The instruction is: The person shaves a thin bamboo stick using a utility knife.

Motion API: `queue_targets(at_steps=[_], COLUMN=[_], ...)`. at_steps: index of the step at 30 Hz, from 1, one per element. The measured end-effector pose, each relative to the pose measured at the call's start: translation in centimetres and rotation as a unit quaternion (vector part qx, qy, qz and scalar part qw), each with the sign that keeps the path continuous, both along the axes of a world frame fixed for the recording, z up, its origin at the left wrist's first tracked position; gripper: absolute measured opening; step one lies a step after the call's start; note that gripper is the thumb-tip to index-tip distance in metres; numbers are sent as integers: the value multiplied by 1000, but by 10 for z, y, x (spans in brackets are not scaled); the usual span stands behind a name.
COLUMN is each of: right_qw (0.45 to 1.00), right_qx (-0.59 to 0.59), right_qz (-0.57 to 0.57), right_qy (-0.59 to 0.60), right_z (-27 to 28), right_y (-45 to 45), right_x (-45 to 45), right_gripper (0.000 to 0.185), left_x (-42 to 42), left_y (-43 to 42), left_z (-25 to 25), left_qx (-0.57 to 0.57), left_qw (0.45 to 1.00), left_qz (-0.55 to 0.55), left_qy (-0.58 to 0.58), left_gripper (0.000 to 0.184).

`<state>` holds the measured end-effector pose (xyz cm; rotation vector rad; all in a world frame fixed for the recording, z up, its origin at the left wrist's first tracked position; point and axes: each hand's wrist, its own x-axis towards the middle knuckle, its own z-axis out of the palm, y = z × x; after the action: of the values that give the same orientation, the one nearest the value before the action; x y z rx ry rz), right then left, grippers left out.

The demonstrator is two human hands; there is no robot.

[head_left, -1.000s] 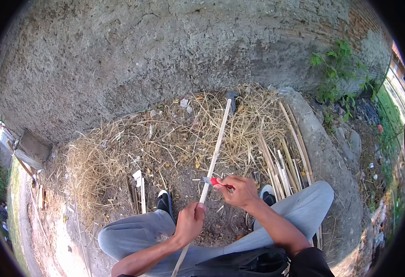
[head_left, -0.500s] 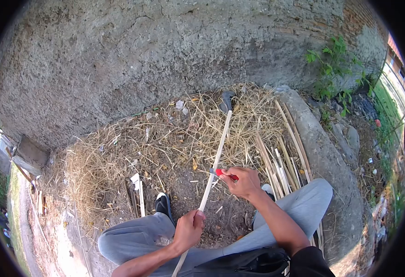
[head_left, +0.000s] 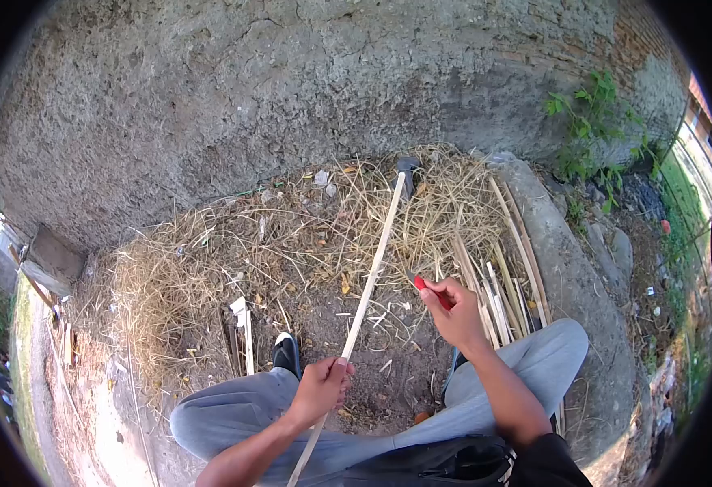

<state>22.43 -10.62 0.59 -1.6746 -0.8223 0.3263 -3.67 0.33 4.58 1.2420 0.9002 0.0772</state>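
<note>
A long pale wooden strip (head_left: 366,292) slants from between my legs up toward the wall. My left hand (head_left: 319,391) is wrapped round its lower part. In my right hand (head_left: 455,312) is a red-handled knife (head_left: 429,286), held to the right of the strip and apart from it, with its short blade pointing up and left. Small curled shavings (head_left: 377,320) lie on the soil between the strip and my right hand. The strip's upper end overlaps a dark grey object (head_left: 409,166) at the foot of the wall.
Several cut strips (head_left: 498,312) lie beside my right knee, near a stone slab (head_left: 571,276). Dry straw (head_left: 157,304) covers the ground before a rough wall (head_left: 291,89). A white scrap (head_left: 239,306) lies near my left shoe (head_left: 285,354). Green leaves (head_left: 591,114) grow at the right.
The knife has left the strip and moved right and up with my right hand. My left hand has shifted slightly left and down with the strip.
</note>
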Motion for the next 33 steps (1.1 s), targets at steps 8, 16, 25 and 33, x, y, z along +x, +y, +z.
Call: queue_targets(at_steps=[8,16,25,33], right_qw=[984,977,908,921], right_qx=[-12,-16,104,-14], right_qz=[107,139,130,150], right_qy=[-140,-158,385,360], right_z=[5,8,5,0], right_y=[4,3,9,14], right_x=[-45,-53,-44,-57], right_gripper=[24,26,26,28], left_x=[4,8,11,15], left_y=[0,0,-2,-9], left_z=[-9,-11,-1,-6], left_qx=[-38,-6,45,61], left_qw=[998,998,995,996], left_qz=[7,-11,-47,-37], left_qy=[-51,-61,-70,-61], left_gripper=[26,25,33,40])
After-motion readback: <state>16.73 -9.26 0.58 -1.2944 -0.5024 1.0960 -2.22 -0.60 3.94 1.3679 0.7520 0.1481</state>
